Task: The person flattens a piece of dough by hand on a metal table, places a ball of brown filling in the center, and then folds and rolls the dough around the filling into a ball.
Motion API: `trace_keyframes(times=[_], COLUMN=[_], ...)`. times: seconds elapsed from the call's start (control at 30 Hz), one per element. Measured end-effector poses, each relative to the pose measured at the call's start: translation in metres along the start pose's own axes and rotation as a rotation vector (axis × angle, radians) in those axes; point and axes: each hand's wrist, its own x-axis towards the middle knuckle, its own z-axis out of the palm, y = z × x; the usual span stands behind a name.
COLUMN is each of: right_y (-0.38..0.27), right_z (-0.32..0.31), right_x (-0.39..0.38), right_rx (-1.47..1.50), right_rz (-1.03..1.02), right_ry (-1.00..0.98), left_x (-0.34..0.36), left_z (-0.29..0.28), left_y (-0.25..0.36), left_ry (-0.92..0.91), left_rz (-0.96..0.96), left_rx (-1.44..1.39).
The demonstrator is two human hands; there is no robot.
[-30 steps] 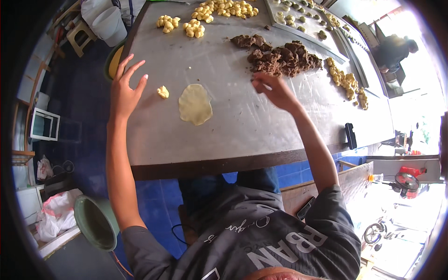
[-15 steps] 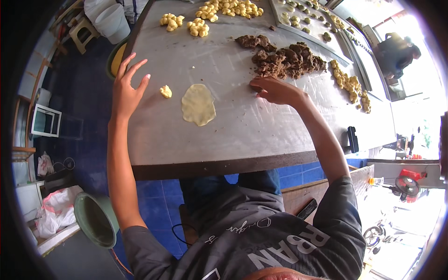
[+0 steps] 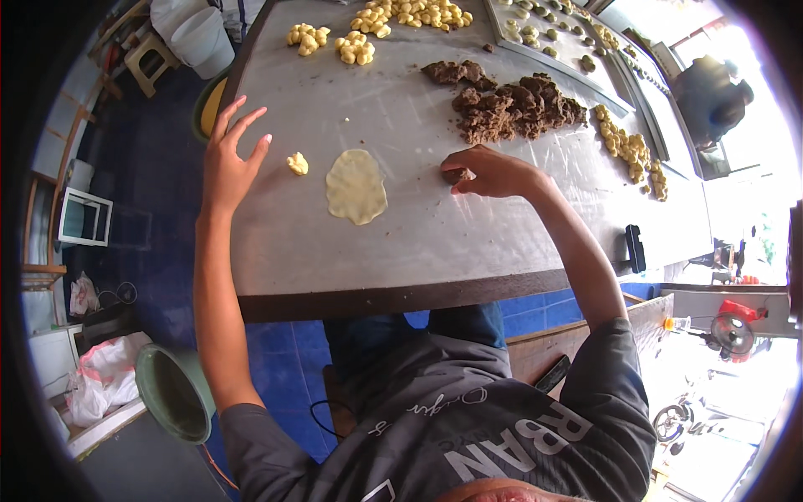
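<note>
The left hand (image 3: 227,165) is spread, empty. The right hand (image 3: 495,171), pointing left, is curled around a brown lump (image 3: 457,176).

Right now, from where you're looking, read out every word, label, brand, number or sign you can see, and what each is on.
I won't copy out wording, but lettering shows here:
Dark grey shirt: large, pale block capitals.
Same shirt: thin, pale cursive script.
White-and-red plastic bag: any print is too blurred to read.
Flat dough sheet, brown crumbly mass, metal table: no lettering visible.
</note>
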Motion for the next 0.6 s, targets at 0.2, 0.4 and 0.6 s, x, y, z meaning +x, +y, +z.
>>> trace_keyframes(times=[0.2,0.4,0.6], right_y=[-0.008,-0.014,-0.015], right_z=[0.007,0.021,0.055], right_x=[-0.01,-0.021,0.011], right_rx=[0.0,0.006,-0.242], right_rz=[0.015,-0.027,0.032], right_ry=[0.096,0.238,0.407], left_x=[0.0,-0.002,-0.001], left_z=[0.001,0.0,0.001], left_y=[0.0,-0.001,0.002], left_ry=[0.022,0.012,0.028], left_rz=[0.041,0.044,0.042], left_rx=[0.007,0.013,-0.009])
